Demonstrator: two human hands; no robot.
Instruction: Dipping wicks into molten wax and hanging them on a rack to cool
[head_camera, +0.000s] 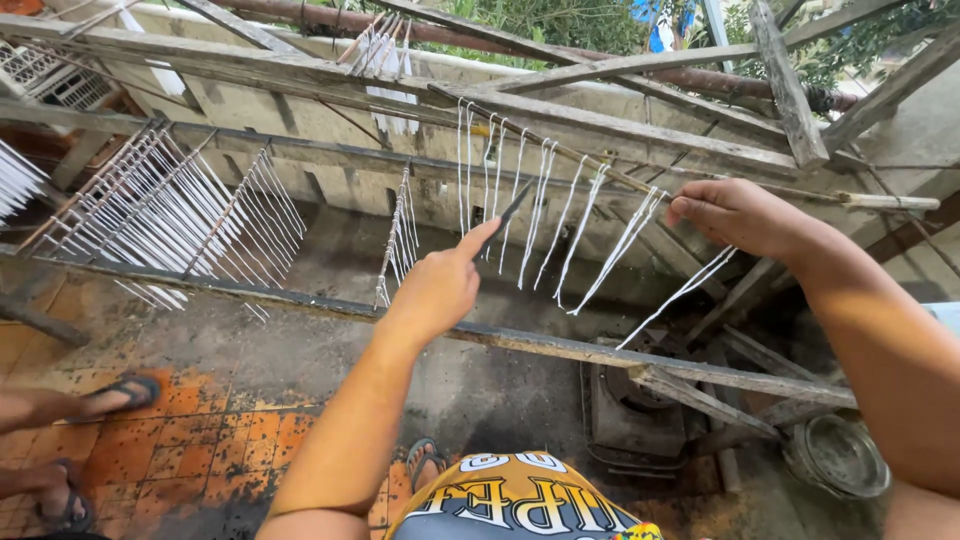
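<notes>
My right hand (735, 213) grips a thin wooden stick (880, 201) that runs up to the left and carries several thin white candles (580, 235) hanging by their wicks. My left hand (440, 288) is closed on a dark knife (512, 212), its blade pointing up and right toward the hanging candles. The blade tip lies close to the candles near the middle of the stick, but contact is unclear.
Weathered wooden rails (560, 345) form a drying rack with more sticks of white candles (180, 215) at the left and back. Below are an orange tiled floor (200, 440), a dark vat (630, 410), a metal bowl (838, 455), and another person's sandalled feet (120, 392).
</notes>
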